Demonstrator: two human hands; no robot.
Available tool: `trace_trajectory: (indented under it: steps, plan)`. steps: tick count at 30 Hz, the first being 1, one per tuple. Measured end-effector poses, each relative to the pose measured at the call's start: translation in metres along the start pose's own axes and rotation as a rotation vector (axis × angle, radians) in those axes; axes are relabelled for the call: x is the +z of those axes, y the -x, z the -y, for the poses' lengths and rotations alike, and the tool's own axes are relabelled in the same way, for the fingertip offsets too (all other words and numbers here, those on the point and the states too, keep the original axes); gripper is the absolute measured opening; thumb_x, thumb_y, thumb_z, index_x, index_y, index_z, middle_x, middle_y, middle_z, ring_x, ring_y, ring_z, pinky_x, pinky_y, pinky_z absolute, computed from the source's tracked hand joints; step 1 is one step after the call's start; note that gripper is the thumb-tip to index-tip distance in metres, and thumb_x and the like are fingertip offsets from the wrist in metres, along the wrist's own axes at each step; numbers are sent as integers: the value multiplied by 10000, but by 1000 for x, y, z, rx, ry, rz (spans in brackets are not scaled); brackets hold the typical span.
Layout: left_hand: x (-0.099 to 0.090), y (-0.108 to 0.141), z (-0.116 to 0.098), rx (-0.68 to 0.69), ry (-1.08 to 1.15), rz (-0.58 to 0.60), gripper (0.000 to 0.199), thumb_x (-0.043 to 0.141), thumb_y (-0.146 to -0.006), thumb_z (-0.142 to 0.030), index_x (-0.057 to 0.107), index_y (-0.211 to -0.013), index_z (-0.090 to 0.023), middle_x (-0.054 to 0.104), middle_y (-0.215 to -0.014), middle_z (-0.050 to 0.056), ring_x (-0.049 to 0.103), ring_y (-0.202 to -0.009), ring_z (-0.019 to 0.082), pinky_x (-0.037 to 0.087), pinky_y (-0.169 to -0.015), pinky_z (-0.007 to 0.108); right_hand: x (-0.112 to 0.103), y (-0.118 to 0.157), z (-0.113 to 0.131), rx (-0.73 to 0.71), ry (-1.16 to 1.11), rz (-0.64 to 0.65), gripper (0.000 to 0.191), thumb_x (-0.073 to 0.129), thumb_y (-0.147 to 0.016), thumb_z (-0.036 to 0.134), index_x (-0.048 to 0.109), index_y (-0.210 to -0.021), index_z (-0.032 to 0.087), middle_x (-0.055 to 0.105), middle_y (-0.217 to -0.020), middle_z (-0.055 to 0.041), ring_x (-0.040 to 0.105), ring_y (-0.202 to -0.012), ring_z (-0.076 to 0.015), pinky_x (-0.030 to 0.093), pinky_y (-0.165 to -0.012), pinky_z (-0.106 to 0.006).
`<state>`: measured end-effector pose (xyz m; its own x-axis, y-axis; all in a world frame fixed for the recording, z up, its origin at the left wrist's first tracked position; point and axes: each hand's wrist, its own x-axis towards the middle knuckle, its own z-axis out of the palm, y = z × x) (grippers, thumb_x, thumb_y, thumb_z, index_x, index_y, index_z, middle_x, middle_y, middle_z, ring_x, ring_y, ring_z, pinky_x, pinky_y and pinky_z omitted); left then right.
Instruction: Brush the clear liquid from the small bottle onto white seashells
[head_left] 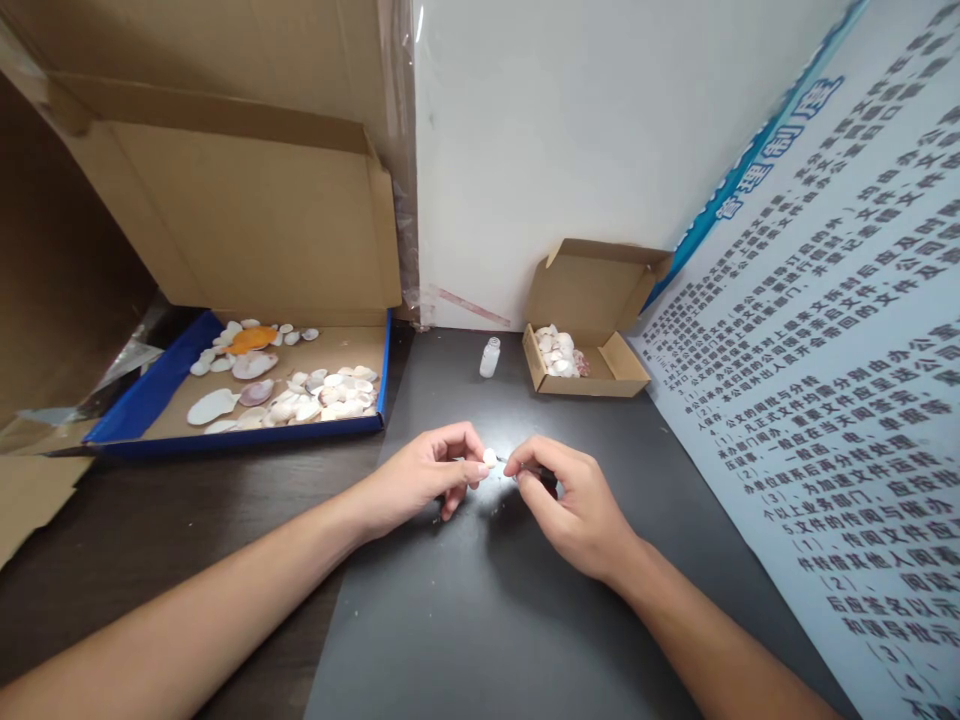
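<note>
My left hand [435,472] pinches a small white shell [490,458] between thumb and fingertips, above the dark grey mat. Across from it, my right hand [564,492] is closed around a thin tool whose narrow tip [502,459] points at the shell. Most of that tool is hidden by the fingers, so its kind does not show. Whether the tip touches the shell is too small to tell. Tiny pale crumbs lie on the mat [420,640] below the hands.
Beyond my hands stands a small whitish bottle [490,358]. An open cardboard box [592,385] with white shells is right of it. At left, a larger blue-edged box [352,428] holds many shells, including an orange one [251,340]. A printed board [847,400] borders the right side.
</note>
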<state>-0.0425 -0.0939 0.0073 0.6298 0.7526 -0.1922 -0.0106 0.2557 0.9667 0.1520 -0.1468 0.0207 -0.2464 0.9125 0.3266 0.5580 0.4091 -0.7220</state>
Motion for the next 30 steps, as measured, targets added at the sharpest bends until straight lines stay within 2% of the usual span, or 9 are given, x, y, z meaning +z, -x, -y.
trace_trajectory:
  steps: [7,11,15,19,23,27,30]
  plan:
    - [1,0,0,3,1,10,267,730,-778,-360,531,-798,-183,511,-603,-72,468,-453,54,367,-444,177,-2,2,0,-52,-61,23,190,433,-866,93,584,-807,193,562,-690,15,496,-622,-128,378,-602,-241]
    - [0,0,0,5,-1,-1,256,724,-785,-352,530,-799,-185,509,-602,-73,466,-454,55,372,-449,180,0,0,-3,-19,-54,37,192,434,-874,97,589,-812,192,574,-700,14,506,-637,-130,384,-614,-240]
    - [0,0,-1,-9,-12,9,260,736,-774,-358,549,-792,-179,493,-595,-71,466,-472,57,378,-463,181,0,-2,-7,32,-19,-5,189,444,-875,106,603,-819,193,609,-731,3,534,-662,-141,394,-619,-243]
    - [0,0,0,6,-3,4,252,729,-783,-359,555,-816,-181,495,-601,-71,464,-470,57,372,-461,180,-2,-1,-5,0,-41,-72,185,447,-878,125,596,-796,197,594,-705,4,525,-639,-142,398,-607,-246]
    - [-1,0,0,13,4,2,252,730,-784,-348,542,-793,-181,494,-609,-69,460,-469,54,367,-456,179,-2,-1,-4,-11,-25,-12,191,444,-865,120,604,-793,194,593,-687,7,516,-618,-138,388,-592,-246]
    - [-2,-1,2,8,37,23,214,720,-800,-331,563,-828,-188,492,-611,-73,444,-482,55,395,-466,181,-2,-2,-6,65,4,-98,181,451,-871,135,598,-782,192,580,-667,13,502,-598,-133,375,-578,-244]
    - [-3,-1,3,14,57,33,207,718,-803,-332,573,-834,-187,492,-622,-70,436,-489,54,398,-463,179,-3,-1,-5,6,-31,-65,186,448,-863,136,602,-775,193,583,-660,12,508,-595,-135,382,-584,-247]
